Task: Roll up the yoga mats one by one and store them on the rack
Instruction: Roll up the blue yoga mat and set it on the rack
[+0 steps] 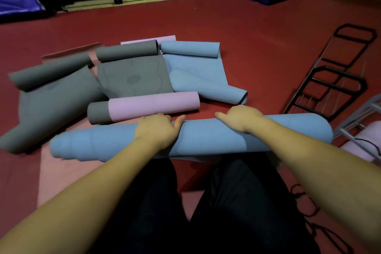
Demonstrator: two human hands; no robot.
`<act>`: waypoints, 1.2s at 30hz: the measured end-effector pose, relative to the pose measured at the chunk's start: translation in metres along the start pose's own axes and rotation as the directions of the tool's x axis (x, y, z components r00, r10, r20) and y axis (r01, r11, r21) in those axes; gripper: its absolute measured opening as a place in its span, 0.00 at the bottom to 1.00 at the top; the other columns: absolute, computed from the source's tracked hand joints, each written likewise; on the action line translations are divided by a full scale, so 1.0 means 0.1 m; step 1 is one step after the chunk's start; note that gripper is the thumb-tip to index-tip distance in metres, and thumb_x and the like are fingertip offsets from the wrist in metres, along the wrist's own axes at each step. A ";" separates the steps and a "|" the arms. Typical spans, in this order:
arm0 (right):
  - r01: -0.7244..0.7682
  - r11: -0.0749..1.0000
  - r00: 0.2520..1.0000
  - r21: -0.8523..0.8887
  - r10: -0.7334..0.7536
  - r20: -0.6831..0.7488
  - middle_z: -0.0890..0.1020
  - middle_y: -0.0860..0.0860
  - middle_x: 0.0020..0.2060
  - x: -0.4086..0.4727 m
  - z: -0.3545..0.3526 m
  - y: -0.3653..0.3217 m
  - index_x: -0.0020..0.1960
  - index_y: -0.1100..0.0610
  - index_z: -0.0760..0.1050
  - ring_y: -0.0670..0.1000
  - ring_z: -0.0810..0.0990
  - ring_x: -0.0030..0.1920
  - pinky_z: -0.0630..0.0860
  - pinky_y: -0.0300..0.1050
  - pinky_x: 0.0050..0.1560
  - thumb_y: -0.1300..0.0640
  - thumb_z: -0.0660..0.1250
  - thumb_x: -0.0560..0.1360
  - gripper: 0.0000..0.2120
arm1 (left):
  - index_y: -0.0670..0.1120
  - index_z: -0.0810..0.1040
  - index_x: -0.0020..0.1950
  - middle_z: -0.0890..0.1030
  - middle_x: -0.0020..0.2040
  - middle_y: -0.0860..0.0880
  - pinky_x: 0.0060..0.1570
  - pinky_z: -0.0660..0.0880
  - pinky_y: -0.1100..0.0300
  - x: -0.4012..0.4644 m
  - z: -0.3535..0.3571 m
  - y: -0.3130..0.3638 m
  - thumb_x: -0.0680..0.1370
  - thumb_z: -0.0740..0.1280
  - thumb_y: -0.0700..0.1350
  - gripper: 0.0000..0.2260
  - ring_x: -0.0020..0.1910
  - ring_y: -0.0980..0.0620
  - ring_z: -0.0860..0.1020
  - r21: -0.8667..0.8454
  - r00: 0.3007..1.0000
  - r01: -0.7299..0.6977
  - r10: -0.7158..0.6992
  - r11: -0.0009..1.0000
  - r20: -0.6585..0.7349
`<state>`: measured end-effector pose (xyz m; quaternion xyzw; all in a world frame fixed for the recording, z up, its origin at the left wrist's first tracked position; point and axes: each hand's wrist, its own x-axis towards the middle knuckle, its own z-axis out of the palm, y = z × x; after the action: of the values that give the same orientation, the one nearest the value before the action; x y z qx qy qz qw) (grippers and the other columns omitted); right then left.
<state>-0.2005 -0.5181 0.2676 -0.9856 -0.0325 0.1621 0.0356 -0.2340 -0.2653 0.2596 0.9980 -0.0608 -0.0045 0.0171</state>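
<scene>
Blue roll (206, 138) lies crosswise on the red floor (247, 47), just in front of the person's knees. Both hands on top of it: left hand (157, 130) fingers curled over the far side, thumb out along the roll; right hand (241, 118) same, fingers wrapped over the far edge. Both grasping the roll. Its left end is uneven, layers stepped.

Just beyond it: pink roll (152, 104) with a grey end. Further back, grey mats (134, 76) and a blue mat (195, 72), partly rolled and overlapping. Black rack (329, 80) lies flat on the floor at the right, apart from the roll. Grey frame (358, 117) at the right edge with a pink mat (367, 140) in it.
</scene>
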 end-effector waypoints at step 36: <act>0.039 0.998 0.968 0.048 -0.026 -0.248 0.82 0.49 0.53 -0.12 0.33 0.25 0.56 0.46 0.81 0.54 0.79 0.56 0.71 0.48 0.51 0.32 0.50 0.78 0.27 | 0.45 0.78 0.67 0.76 0.69 0.42 0.66 0.67 0.51 0.50 -0.10 -0.02 0.83 0.53 0.60 0.25 0.67 0.42 0.73 -0.210 0.913 0.174 -0.077 0.962 0.401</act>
<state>-0.2213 -0.5423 0.2379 -0.9962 -0.0398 0.0380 0.0679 -0.1842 -0.2691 0.2693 0.9694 0.0027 -0.2112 0.1252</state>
